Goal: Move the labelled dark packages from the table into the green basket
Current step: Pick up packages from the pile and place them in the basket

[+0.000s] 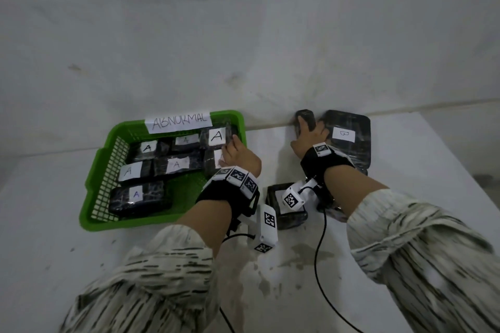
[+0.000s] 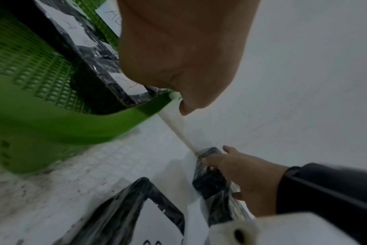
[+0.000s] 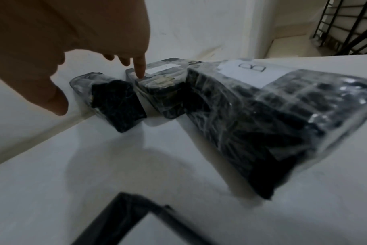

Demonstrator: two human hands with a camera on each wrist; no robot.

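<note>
The green basket (image 1: 135,222) sits at the left of the white table and holds several dark wrapped packages labelled A (image 1: 177,163). My left hand (image 1: 230,149) is over the basket's far right corner, fingertips on an A package (image 1: 216,136). Its palm (image 2: 178,49) hides those fingers in the left wrist view. My right hand (image 1: 308,130) reaches to the wall with fingers spread and thumb apart. Its index fingertip (image 3: 141,75) touches a small dark package (image 3: 163,94). Another small package (image 3: 117,102) lies between thumb and fingers. A large package labelled B (image 1: 349,140) lies to the right.
One more labelled dark package (image 1: 292,220) lies near me, partly under the wrist cameras. A paper sign (image 1: 178,120) hangs on the basket's back rim. The wall runs right behind the packages. Black cables (image 1: 319,265) trail over the table. The table's edge (image 1: 460,170) is at the right.
</note>
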